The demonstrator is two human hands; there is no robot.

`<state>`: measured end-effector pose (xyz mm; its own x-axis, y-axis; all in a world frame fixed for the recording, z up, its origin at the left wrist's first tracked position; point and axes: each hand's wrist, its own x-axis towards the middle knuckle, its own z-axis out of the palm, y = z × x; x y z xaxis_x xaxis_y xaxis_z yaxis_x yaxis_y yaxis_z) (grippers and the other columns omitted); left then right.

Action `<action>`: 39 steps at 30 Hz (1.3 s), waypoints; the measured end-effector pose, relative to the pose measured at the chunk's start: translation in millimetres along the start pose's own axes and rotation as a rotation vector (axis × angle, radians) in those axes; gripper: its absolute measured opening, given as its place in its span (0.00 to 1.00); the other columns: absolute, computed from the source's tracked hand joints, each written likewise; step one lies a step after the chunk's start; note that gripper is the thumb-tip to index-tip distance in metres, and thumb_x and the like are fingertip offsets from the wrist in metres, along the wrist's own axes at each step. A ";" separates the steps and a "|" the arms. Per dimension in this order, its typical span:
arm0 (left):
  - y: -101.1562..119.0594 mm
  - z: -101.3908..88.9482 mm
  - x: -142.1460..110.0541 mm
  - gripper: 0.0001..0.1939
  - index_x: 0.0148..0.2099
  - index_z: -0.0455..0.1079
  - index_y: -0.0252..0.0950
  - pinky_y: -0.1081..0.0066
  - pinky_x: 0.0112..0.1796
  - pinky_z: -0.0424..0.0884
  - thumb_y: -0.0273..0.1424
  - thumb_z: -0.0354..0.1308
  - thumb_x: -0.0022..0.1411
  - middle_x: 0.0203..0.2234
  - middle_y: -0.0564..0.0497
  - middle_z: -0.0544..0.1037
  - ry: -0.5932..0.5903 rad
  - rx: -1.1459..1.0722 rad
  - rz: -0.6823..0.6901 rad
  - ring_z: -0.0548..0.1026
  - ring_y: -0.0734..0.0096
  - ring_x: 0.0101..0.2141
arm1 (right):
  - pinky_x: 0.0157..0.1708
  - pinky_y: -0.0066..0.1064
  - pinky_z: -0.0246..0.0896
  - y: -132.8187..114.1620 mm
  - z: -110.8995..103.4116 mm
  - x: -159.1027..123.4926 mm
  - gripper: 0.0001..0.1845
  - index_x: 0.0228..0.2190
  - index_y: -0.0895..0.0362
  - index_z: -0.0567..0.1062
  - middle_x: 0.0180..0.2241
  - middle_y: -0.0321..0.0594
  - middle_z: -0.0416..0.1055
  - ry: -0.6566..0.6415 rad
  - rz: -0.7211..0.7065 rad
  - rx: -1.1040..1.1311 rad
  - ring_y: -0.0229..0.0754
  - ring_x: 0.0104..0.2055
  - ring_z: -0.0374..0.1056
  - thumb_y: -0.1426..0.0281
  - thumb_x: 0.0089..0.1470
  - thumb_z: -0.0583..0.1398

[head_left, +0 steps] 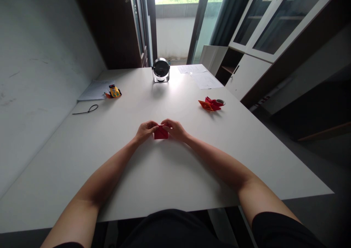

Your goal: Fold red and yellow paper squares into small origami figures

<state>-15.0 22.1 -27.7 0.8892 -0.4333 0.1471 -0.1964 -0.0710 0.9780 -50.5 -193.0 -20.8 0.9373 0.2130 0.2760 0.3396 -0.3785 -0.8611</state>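
A small square of folded red paper is held between my two hands, just above or on the white table; which of these I cannot tell. Thumb and fingers of my left hand pinch its upper left corner. My right hand pinches the upper right side the same way, thumb on the near face. Crease lines run across the paper. The fingertips behind it are hidden.
Red and orange folded paper pieces lie at the right beside a grey ring. A yellow toy, a black cable tie and papers are at the left. A round black device on a stand and sheets stand farther back.
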 end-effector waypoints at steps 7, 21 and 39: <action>3.9 3.1 -3.5 0.16 0.39 0.78 0.36 0.69 0.35 0.73 0.45 0.66 0.58 0.32 0.49 0.82 0.032 0.136 0.071 0.78 0.66 0.33 | 0.31 0.27 0.56 -0.3 -1.4 -0.8 0.15 0.35 0.57 0.80 0.26 0.34 0.74 0.002 0.045 -0.105 0.34 0.27 0.62 0.59 0.57 0.60; 16.8 6.9 -7.7 0.11 0.36 0.81 0.39 0.71 0.30 0.70 0.41 0.65 0.59 0.27 0.51 0.82 0.042 0.294 0.055 0.78 0.65 0.28 | 0.27 0.27 0.53 1.5 0.3 -0.3 0.13 0.30 0.56 0.79 0.23 0.33 0.72 0.058 0.011 -0.231 0.34 0.25 0.60 0.60 0.58 0.60; 4.1 -1.6 -3.5 0.18 0.38 0.79 0.36 0.70 0.31 0.72 0.47 0.63 0.61 0.29 0.48 0.81 0.190 0.135 0.022 0.77 0.66 0.29 | 0.29 0.27 0.56 7.2 -5.1 2.9 0.16 0.31 0.56 0.75 0.25 0.33 0.72 0.057 0.096 -0.050 0.36 0.27 0.62 0.56 0.55 0.60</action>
<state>-18.2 24.7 -24.0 0.9434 -0.2602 0.2056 -0.2585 -0.1885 0.9474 -44.9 -199.7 -24.0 0.9683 0.1220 0.2182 0.2498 -0.4392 -0.8630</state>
